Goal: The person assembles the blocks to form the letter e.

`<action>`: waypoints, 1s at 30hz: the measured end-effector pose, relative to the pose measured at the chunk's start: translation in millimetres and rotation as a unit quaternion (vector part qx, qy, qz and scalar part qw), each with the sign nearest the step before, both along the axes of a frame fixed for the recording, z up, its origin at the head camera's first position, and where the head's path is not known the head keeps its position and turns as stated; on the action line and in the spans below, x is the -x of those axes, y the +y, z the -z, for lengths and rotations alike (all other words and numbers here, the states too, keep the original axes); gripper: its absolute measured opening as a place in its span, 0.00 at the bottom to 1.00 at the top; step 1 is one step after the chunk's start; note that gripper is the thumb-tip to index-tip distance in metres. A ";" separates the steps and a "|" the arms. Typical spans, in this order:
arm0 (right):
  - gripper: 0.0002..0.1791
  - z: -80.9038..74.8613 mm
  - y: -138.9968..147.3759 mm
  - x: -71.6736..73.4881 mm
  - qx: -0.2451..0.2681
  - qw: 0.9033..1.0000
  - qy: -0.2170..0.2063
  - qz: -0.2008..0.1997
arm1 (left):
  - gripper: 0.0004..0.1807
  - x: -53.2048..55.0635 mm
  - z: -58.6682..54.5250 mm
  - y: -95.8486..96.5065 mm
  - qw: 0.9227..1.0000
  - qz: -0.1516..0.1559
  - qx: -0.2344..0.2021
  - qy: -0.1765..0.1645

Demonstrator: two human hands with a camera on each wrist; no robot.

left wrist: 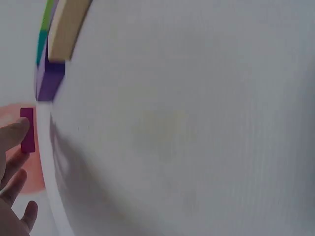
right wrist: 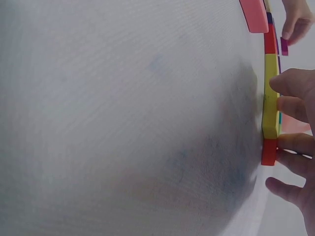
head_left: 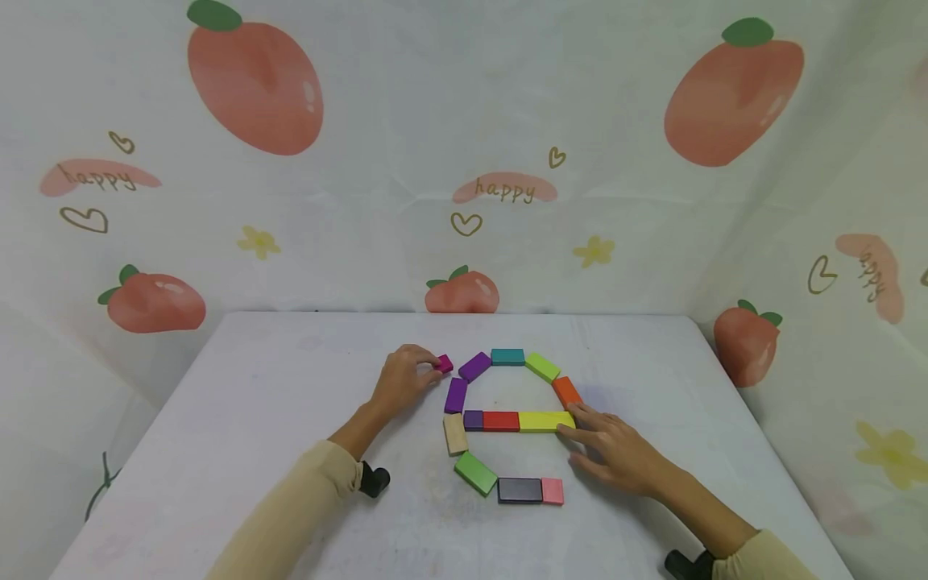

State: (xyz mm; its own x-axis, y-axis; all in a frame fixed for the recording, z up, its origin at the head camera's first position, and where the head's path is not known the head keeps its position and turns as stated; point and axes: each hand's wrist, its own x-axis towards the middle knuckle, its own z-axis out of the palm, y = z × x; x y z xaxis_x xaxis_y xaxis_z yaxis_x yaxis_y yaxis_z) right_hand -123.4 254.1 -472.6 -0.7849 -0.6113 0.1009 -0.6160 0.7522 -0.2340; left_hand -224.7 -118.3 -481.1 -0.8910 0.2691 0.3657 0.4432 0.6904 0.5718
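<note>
Between thumb and fingertips, my left hand pinches a small magenta block, seen too in the left wrist view. It is held left of a purple block in an arrangement of coloured blocks shaped like a letter "e". My right hand has its fingers spread, with fingertips at the right end of the yellow block and the lower end of the orange block. A red block and a short dark purple one continue the middle bar leftward.
The curve also includes a teal block, a lime block, a second purple block, a wooden block, a green block, a black block and a pink block. All lie on a white table before a printed curtain.
</note>
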 end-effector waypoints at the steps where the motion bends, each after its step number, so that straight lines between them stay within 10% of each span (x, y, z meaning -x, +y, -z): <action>1: 0.25 -0.1 -0.1 0.1 -0.001 1.000 0.000 0.000 | 0.08 -3.1 -1.5 4.8 1.000 0.006 -0.004 0.003; 17: 0.25 1.4 0.6 1.8 -0.003 1.000 0.014 -0.002 | 0.10 -63.2 -23.4 80.1 0.992 0.128 -0.002 -0.008; 30: 0.24 1.1 -0.2 -0.3 0.007 1.000 0.021 -0.006 | 0.11 -103.7 -14.4 113.8 0.973 0.228 -0.003 0.021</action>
State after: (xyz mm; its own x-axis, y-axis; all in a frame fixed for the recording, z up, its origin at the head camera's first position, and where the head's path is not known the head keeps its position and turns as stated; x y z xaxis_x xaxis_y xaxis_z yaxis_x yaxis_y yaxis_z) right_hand -123.1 253.9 -473.7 -0.7726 -0.6185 0.1433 -0.6343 0.7416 -0.2184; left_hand -121.0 -4.5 -466.7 -0.6635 0.6310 0.4020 0.7260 0.4133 0.5496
